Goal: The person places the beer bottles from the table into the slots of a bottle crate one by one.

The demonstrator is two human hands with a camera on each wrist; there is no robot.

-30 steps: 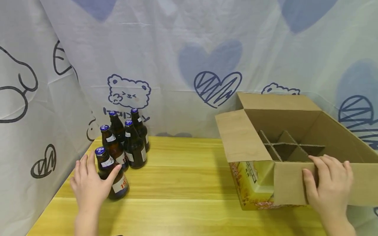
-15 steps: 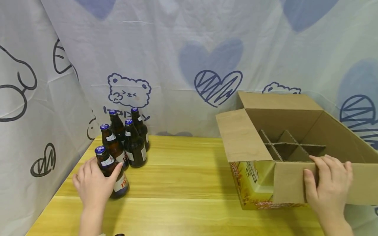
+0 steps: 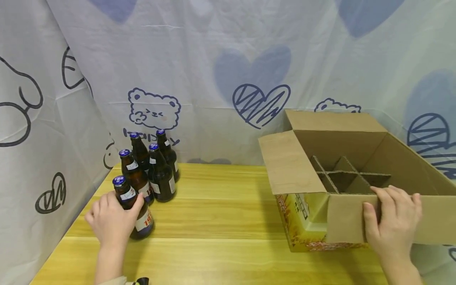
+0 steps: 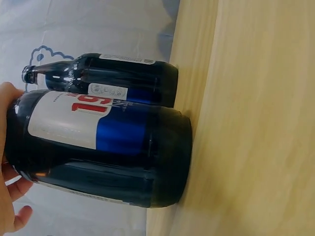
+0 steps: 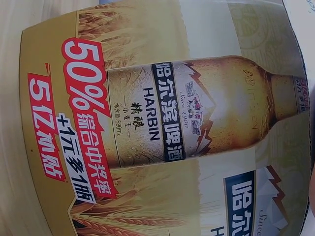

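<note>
In the head view my left hand (image 3: 112,219) curls round the upper body of the nearest brown beer bottle (image 3: 143,222), thumb on its right side. This bottle stands upright on the table; the left wrist view shows its white, red and blue label (image 4: 118,118) and my fingers (image 4: 19,189) at its shoulder. Several more capped bottles (image 3: 162,178) stand close behind it. Over at the right, my right hand (image 3: 393,217) grips the front edge of a cardboard beer box (image 3: 308,221), fingers over the rim and thumb outside against the folded-down front flap (image 3: 345,219).
Crossed cardboard dividers (image 3: 344,173) form compartments inside the box. Its left flap (image 3: 293,166) and back flap (image 3: 335,122) are folded outward. The wooden table (image 3: 213,221) stretches between bottles and box. A printed curtain (image 3: 199,71) hangs behind and at the left.
My left hand has closed in from beside the nearest bottle, and its fingers now wrap round it. The right hand stays on the box edge.
</note>
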